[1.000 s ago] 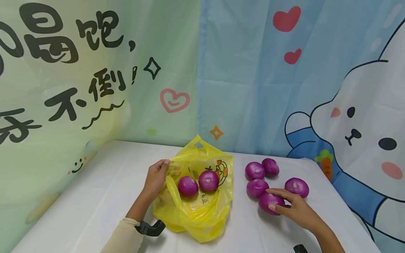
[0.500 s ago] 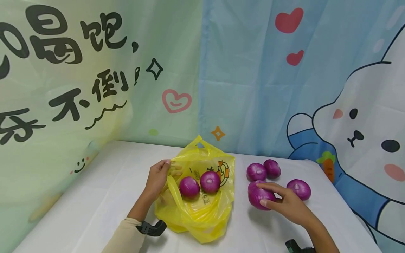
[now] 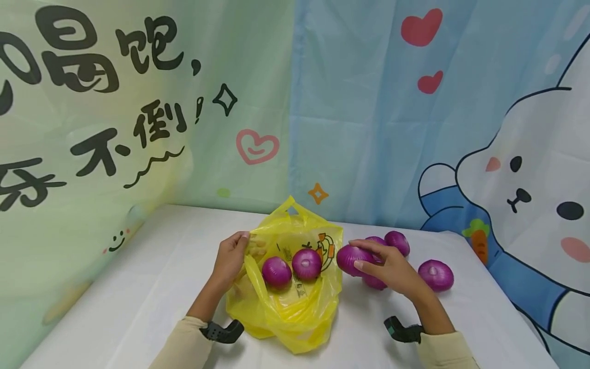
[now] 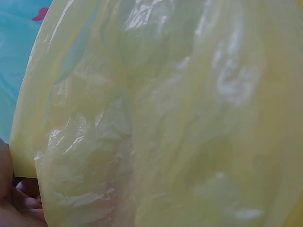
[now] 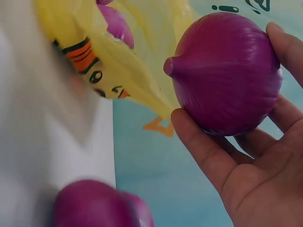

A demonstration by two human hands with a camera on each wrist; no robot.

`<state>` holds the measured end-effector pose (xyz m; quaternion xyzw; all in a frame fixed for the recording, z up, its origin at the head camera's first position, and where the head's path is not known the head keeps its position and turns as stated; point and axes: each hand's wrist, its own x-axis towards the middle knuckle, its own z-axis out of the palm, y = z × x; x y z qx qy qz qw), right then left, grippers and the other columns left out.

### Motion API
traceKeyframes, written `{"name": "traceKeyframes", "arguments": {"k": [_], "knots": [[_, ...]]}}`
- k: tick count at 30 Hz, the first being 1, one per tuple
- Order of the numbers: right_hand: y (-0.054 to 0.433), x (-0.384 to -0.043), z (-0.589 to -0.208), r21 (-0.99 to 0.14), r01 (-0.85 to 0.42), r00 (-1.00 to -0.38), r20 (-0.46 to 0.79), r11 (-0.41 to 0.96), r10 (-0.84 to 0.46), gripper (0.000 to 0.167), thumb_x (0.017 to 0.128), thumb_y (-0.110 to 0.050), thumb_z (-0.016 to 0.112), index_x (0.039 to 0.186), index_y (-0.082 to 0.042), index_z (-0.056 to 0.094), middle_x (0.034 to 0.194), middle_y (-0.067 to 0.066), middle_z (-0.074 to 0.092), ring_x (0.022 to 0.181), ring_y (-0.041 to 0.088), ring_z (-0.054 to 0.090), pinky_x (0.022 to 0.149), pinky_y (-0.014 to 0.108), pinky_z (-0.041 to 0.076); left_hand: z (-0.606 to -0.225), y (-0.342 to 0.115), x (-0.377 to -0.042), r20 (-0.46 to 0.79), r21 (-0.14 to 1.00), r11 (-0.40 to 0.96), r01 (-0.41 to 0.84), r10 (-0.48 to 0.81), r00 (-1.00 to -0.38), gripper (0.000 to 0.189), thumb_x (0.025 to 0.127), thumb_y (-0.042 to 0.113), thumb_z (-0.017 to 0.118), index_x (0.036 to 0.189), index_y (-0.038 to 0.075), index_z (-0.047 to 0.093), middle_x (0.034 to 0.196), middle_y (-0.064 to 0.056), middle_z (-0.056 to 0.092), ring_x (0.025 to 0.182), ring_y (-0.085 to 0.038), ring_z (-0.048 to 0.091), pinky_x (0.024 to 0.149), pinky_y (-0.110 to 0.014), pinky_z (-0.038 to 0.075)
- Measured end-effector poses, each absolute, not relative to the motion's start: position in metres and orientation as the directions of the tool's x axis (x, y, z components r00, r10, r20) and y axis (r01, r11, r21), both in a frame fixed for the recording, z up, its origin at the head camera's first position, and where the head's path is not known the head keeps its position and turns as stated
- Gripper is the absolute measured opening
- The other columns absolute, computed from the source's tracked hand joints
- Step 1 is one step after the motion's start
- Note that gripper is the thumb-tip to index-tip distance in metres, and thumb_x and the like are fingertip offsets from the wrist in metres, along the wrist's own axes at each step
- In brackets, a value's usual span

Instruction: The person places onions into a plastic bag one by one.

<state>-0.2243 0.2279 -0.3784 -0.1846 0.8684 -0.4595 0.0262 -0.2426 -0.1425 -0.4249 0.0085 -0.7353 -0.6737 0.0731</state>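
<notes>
A yellow plastic bag (image 3: 299, 318) lies on the table with its mouth spread, and two purple onions (image 3: 276, 272) rest inside. My left hand (image 3: 230, 259) pinches the left edge of the bag's mouth; the left wrist view is mostly filled by the bag's film (image 4: 165, 132). Just right of the bag, my right hand (image 3: 389, 266) holds another onion (image 3: 352, 260) between thumb and fingers, raised off the table. In the right wrist view that onion (image 5: 227, 73) shows its stem tip pointing toward the bag (image 5: 118, 66).
Behind the right hand are more onions, partly hidden, with one onion (image 3: 397, 243) at the back and another (image 3: 435, 275) apart on the right. The white table (image 3: 138, 287) meets a printed cloth backdrop (image 3: 345, 128). Each wrist wears a black device (image 3: 403, 330).
My right hand has picked up the nearest onion from the group and carried it left and upward toward the bag. The left hand keeps its grip on the bag's edge.
</notes>
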Motion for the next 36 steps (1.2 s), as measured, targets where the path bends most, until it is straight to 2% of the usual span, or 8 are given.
{"name": "traceKeyframes", "arguments": {"k": [3, 9, 11, 17, 22, 28, 31, 36], "knots": [[0.215, -0.235, -0.381, -0.805, -0.298, -0.930, 0.123, 0.513, -0.347, 0.052, 0.088, -0.029, 0.073, 0.136, -0.017, 0.058, 0.136, 0.014, 0.053, 0.118, 0.037, 0.054, 0.081, 0.039, 0.055, -0.425, -0.142, -0.243, 0.100, 0.992, 0.091, 0.091, -0.106, -0.989, 0.037, 0.104, 0.032, 0.046, 0.113, 0.003, 0.066, 0.097, -0.011, 0.061, 0.079, -0.019, 0.057, 0.067, -0.025, 0.052], [0.182, -0.259, -0.381, -0.832, -0.326, -0.892, 0.115, 0.448, -0.436, 0.050, 0.090, -0.032, 0.071, 0.136, -0.017, 0.058, 0.139, 0.005, 0.053, 0.130, 0.030, 0.044, 0.096, 0.043, 0.046, -0.423, -0.144, -0.241, 0.099, 0.992, 0.084, 0.089, -0.125, -0.987, 0.034, 0.104, 0.029, 0.046, 0.111, 0.002, 0.067, 0.095, -0.012, 0.061, 0.077, -0.019, 0.056, 0.065, -0.024, 0.051], [0.173, -0.265, -0.379, -0.836, -0.346, -0.873, 0.119, 0.427, -0.474, 0.050, 0.091, -0.033, 0.069, 0.137, -0.017, 0.058, 0.139, 0.006, 0.052, 0.130, 0.029, 0.045, 0.097, 0.043, 0.045, -0.423, -0.145, -0.240, 0.100, 0.993, 0.080, 0.090, -0.132, -0.986, 0.034, 0.104, 0.029, 0.046, 0.110, 0.002, 0.067, 0.094, -0.012, 0.061, 0.077, -0.019, 0.056, 0.064, -0.024, 0.051], [0.161, -0.277, -0.370, -0.834, -0.365, -0.842, 0.105, 0.415, -0.529, 0.050, 0.092, -0.032, 0.067, 0.138, -0.014, 0.056, 0.138, 0.012, 0.051, 0.119, 0.028, 0.053, 0.090, 0.038, 0.051, -0.425, -0.142, -0.242, 0.101, 0.993, 0.077, 0.093, -0.112, -0.989, 0.036, 0.104, 0.032, 0.046, 0.111, 0.003, 0.066, 0.093, -0.011, 0.060, 0.076, -0.018, 0.056, 0.066, -0.025, 0.051], [0.153, -0.286, -0.371, -0.837, -0.355, -0.826, 0.073, 0.416, -0.559, 0.051, 0.092, -0.037, 0.068, 0.138, -0.017, 0.057, 0.132, 0.007, 0.056, 0.113, 0.024, 0.056, 0.089, 0.036, 0.051, -0.424, -0.141, -0.241, 0.106, 0.992, 0.083, 0.097, -0.122, -0.987, 0.035, 0.104, 0.032, 0.046, 0.109, 0.003, 0.066, 0.093, -0.010, 0.060, 0.077, -0.018, 0.055, 0.066, -0.024, 0.051], [0.139, -0.292, -0.377, -0.851, -0.351, -0.799, 0.053, 0.392, -0.600, 0.051, 0.092, -0.035, 0.068, 0.137, -0.014, 0.058, 0.125, 0.006, 0.060, 0.111, 0.024, 0.057, 0.087, 0.037, 0.052, -0.423, -0.142, -0.241, 0.106, 0.990, 0.107, 0.094, -0.118, -0.987, 0.037, 0.105, 0.032, 0.045, 0.112, 0.003, 0.066, 0.097, -0.010, 0.061, 0.081, -0.018, 0.055, 0.068, -0.024, 0.050], [0.130, -0.295, -0.380, -0.845, -0.375, -0.766, 0.051, 0.380, -0.641, 0.050, 0.093, -0.034, 0.066, 0.137, -0.011, 0.057, 0.122, 0.006, 0.063, 0.106, 0.023, 0.059, 0.086, 0.036, 0.052, -0.424, -0.142, -0.242, 0.101, 0.990, 0.110, 0.088, -0.116, -0.988, 0.038, 0.105, 0.033, 0.044, 0.113, 0.003, 0.066, 0.098, -0.011, 0.061, 0.081, -0.018, 0.056, 0.068, -0.024, 0.051], [0.113, -0.300, -0.384, -0.808, -0.424, -0.740, 0.048, 0.410, -0.670, 0.048, 0.093, -0.037, 0.066, 0.135, -0.014, 0.060, 0.114, 0.002, 0.068, 0.099, 0.017, 0.062, 0.083, 0.032, 0.053, -0.426, -0.140, -0.242, 0.081, 0.993, 0.099, 0.071, -0.111, -0.991, 0.037, 0.105, 0.031, 0.044, 0.113, 0.003, 0.066, 0.096, -0.011, 0.061, 0.080, -0.018, 0.057, 0.067, -0.024, 0.051]]}}
